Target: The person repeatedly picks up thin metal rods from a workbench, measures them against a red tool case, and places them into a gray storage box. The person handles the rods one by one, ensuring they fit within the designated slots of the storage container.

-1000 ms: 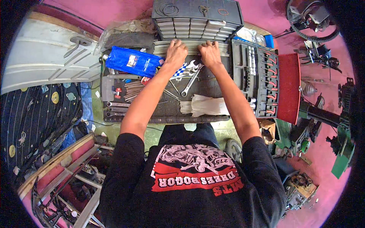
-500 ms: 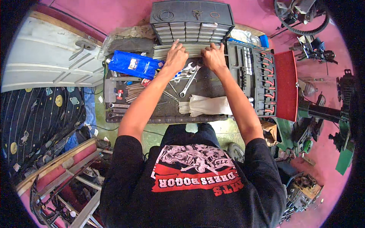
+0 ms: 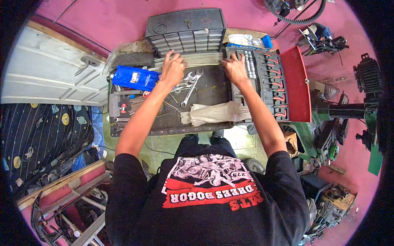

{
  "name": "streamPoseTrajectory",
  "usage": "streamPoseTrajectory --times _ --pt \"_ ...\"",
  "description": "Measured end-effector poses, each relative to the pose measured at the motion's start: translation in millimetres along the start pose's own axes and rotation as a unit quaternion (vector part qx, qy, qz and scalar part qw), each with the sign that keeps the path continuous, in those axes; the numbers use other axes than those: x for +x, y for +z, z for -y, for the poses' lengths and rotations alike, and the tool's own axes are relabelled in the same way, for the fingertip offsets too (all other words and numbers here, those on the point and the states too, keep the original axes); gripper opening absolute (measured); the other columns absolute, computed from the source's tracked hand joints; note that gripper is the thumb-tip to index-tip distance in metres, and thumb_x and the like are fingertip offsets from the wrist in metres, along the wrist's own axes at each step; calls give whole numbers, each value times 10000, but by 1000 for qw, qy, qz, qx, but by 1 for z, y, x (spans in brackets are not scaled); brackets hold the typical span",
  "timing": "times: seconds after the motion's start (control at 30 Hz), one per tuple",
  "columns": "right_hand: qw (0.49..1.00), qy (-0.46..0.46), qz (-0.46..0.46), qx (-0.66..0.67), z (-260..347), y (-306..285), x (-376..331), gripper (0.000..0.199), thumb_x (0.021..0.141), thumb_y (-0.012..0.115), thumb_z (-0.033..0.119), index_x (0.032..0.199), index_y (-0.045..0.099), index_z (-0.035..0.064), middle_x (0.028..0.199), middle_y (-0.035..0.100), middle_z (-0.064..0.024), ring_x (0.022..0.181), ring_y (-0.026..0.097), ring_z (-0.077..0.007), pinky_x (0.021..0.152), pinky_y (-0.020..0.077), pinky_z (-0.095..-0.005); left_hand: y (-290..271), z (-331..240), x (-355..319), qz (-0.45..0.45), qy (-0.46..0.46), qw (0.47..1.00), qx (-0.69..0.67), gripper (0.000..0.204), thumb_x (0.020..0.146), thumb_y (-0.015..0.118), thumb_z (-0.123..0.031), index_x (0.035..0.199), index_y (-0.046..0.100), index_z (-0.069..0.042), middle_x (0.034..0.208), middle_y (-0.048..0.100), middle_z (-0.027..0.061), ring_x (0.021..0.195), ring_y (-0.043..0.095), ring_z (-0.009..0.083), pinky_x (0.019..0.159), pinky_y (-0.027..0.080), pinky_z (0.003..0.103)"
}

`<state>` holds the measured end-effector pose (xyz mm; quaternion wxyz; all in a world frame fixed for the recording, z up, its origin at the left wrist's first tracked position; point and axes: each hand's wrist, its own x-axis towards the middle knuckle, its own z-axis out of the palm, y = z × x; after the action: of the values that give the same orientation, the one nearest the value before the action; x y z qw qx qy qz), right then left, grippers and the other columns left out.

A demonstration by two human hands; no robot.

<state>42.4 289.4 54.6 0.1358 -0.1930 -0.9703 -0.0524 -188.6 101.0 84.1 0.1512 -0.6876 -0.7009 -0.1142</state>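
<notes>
Several thin grey rods (image 3: 203, 60) lie side by side in a row at the back of the workbench, in front of the drawer cabinet. My left hand (image 3: 172, 70) reaches over their left part, fingers bent and apart, with the fingertips at the rods. At their right end is my right hand (image 3: 236, 71), its fingers spread and a little blurred; nothing shows in its grasp. Between my forearms lie a combination wrench (image 3: 191, 89) and other open-ended wrenches. Closer to me, a second bundle of rods rests in a pale wrapper (image 3: 215, 113), its ends sticking out.
A grey drawer cabinet (image 3: 186, 30) stands at the back. On the left sits a blue pouch (image 3: 133, 78) near some loose brownish rods (image 3: 135, 104). The open red toolbox (image 3: 293, 88) with its sockets borders the right side. A white door (image 3: 53, 67) is beyond the left edge.
My right hand has moved outward, away from the left, and its fingers have spread. The left hand stays at the rods. The whole view has shifted slightly.
</notes>
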Motion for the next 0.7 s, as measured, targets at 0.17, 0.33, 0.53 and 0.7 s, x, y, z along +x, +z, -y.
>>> streamPoseTrajectory --times 0.17,0.33,0.53,0.7 --pt "1000 7 27 -4 -14 -20 -13 231 839 662 167 1042 759 216 1006 731 -7 1169 565 -237 1082 305 -655 -10 -15 3 23 -1 1000 12 155 766 668 -126 876 776 -129 876 686 38 1057 622 205 1099 321 502" --pt "1000 7 -5 -9 -39 -49 -45 178 808 670 129 951 760 183 977 682 6 1121 582 -235 1084 308 -621 -20 -50 16 63 -23 998 -14 157 803 695 -150 926 792 -147 883 712 18 1079 625 201 1088 316 512" --pt "999 30 5 -17 -78 -75 -107 118 826 675 168 919 744 189 904 686 19 1054 605 -207 1096 293 -611 -7 -114 25 84 -30 993 -82 126 845 706 -186 933 790 -151 875 736 17 1098 638 194 1087 292 548" --pt "999 32 -33 -18 -114 -99 -166 156 813 674 130 941 752 174 860 689 11 1035 610 -203 1109 320 -552 -1 -173 36 112 2 982 -150 118 845 715 -192 920 790 -139 907 733 17 1104 643 187 1087 281 570"
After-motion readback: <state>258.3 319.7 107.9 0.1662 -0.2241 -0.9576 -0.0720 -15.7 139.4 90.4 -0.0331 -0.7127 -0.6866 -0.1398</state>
